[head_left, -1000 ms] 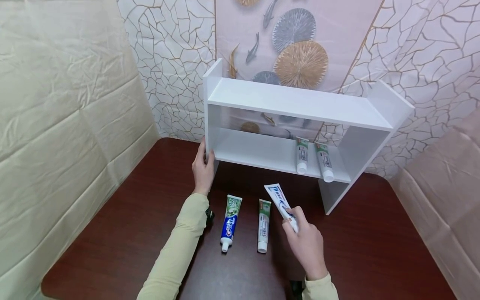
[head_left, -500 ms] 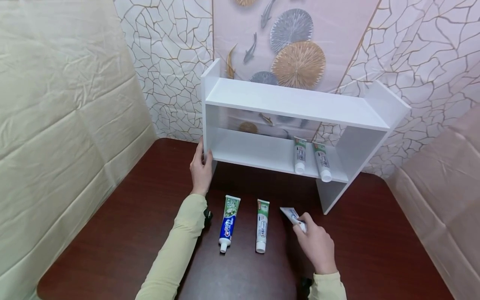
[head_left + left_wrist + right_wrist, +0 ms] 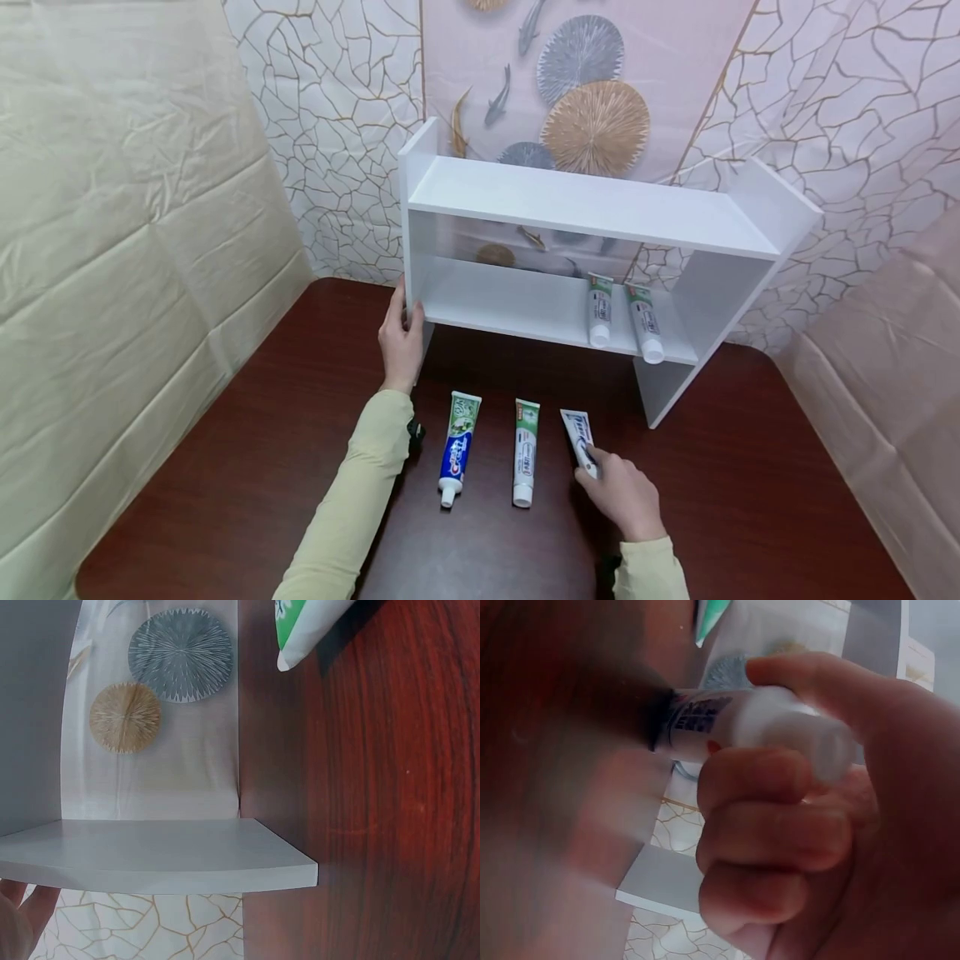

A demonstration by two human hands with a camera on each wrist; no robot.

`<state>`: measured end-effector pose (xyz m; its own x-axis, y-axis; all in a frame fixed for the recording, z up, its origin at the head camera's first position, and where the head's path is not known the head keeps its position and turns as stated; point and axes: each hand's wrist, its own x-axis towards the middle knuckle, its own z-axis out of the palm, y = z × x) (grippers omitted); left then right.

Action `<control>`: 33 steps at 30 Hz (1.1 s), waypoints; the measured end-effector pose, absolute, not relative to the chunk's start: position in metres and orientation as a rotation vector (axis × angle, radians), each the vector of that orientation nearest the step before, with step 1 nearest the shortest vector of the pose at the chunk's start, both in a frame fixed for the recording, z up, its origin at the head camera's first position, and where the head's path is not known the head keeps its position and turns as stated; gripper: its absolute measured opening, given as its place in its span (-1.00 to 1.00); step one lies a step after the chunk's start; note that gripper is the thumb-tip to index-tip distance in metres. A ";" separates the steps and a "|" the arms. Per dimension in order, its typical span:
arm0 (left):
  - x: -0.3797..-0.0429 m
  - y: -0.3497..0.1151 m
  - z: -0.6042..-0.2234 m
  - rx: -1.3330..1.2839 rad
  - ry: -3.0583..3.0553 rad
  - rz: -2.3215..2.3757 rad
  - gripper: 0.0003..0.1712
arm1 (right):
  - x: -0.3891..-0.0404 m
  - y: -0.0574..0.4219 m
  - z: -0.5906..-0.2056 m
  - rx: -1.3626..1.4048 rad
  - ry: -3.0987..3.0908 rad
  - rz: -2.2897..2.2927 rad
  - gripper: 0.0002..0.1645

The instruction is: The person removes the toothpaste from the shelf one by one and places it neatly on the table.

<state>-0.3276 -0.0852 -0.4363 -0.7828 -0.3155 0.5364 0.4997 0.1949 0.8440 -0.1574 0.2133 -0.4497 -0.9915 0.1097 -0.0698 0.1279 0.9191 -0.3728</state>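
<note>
My left hand (image 3: 401, 342) grips the left side panel (image 3: 420, 242) of a white two-tier shelf, thumb on the inner side and fingers outside. In the left wrist view, fingertips (image 3: 34, 904) show behind that panel's edge. My right hand (image 3: 624, 500) holds a white and blue toothpaste tube (image 3: 578, 435) by its cap end, low over the table, the flat end pointing toward the shelf. In the right wrist view, curled fingers and a thumb surround the white cap end (image 3: 780, 735). To its left lie a green and white toothpaste tube (image 3: 526, 450) and a blue and green one (image 3: 459, 446).
Two green and white toothpaste tubes (image 3: 600, 312) (image 3: 645, 325) lie on the right of the lower shelf board (image 3: 502, 292), caps forward. The shelf stands at the back of a dark red-brown table (image 3: 225, 483). Patterned cloth (image 3: 345, 125) hangs behind it.
My right hand has lowered the white and blue tube and shifted slightly right, turning it nearly in line with the other tubes. My left hand keeps its grip on the shelf.
</note>
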 end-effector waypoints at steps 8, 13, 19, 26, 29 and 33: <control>-0.326 -0.085 -0.437 -0.154 -1.850 -1.637 -0.44 | -0.158 0.212 -0.456 0.177 3.004 -0.610 -0.34; -0.326 -0.085 -0.437 -0.174 -1.852 -1.618 -0.44 | -0.158 0.208 -0.457 0.179 2.939 -0.644 -0.32; -0.326 -0.084 -0.436 -0.183 -1.854 -1.616 -0.44 | -0.157 0.205 -0.456 0.175 2.922 -0.597 -0.34; -0.323 -0.083 -0.432 -0.173 -1.845 -1.621 -0.44 | -0.159 0.205 -0.456 0.160 2.944 -0.560 -0.37; -0.328 -0.084 -0.436 -0.176 -1.845 -1.612 -0.44 | -0.160 0.207 -0.456 0.127 2.980 -0.529 -0.40; -0.329 -0.085 -0.438 -0.172 -1.854 -1.609 -0.44 | -0.161 0.208 -0.455 0.074 3.036 -0.521 -0.47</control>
<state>-0.3291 -0.0848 -0.4376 -0.7684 -0.3175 0.5556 0.5051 0.2320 0.8313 -0.1609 0.2084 -0.4548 -0.9970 0.0371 -0.0679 0.0577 0.9416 -0.3318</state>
